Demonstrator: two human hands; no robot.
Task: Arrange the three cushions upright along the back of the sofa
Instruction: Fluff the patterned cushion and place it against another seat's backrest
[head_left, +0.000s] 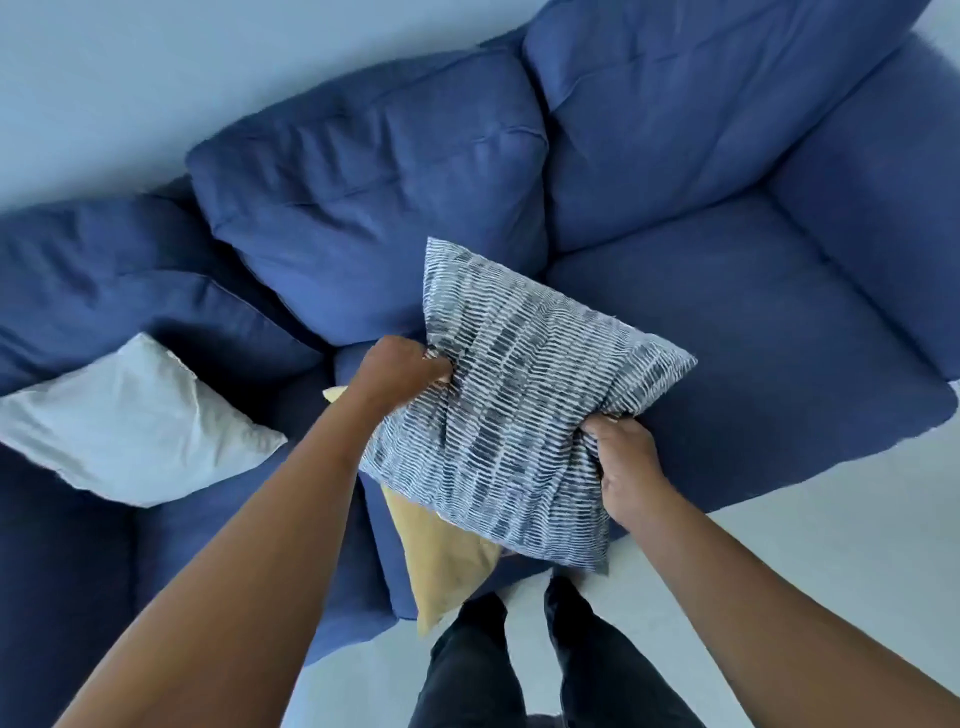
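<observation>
A blue-and-white patterned cushion hangs above the middle seat of the blue sofa. My left hand grips its left edge, and my right hand grips its lower right edge, bunching the fabric. Under it a yellow cushion lies on the seat's front edge, mostly hidden, one corner hanging over the front. A white cushion lies flat on the left seat, apart from both hands. The sofa's back cushions stand behind.
The sofa's right armrest runs along the right. A pale wall is behind the sofa. Light floor lies in front, where my legs in dark trousers stand close to the seat edge.
</observation>
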